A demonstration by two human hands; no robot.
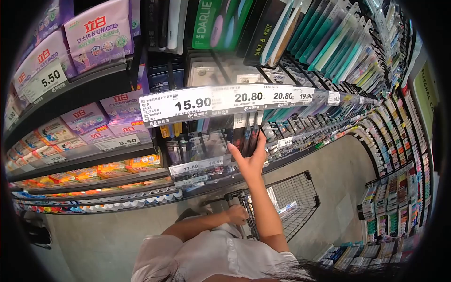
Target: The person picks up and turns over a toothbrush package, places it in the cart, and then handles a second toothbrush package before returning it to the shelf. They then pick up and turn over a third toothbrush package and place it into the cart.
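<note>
Spanning the lower part of a flat, dark toothbrush pack with a pale header [245, 135], the right hand [252, 160] has its thumb [232, 148] at the left side and its fingertips [261, 137] by the right edge. Fingers: moderately open, thumb well spread in a V; closure on the pack cannot be confirmed. Edge placement judged suited to steadying a thin, flat item while leaving its face in view. Pack location: on the rack, just below the long white price-label strip [225, 101], among similar narrow packs; its support is hidden. Upright, face-out stock presumably keeps each design readable. Left hand [238, 215]: fingers curled closed around the dark handle of the black wire shopping cart [307, 176], likely keeping the cart close beside the body. Inside the cart: a glossy, pale item [287, 207], identity unclear. Farther out: purple-and-white soap packets [98, 35] on the upper left shelf; green-and-teal toothbrush packs [329, 42] in close rows, upper right.
</note>
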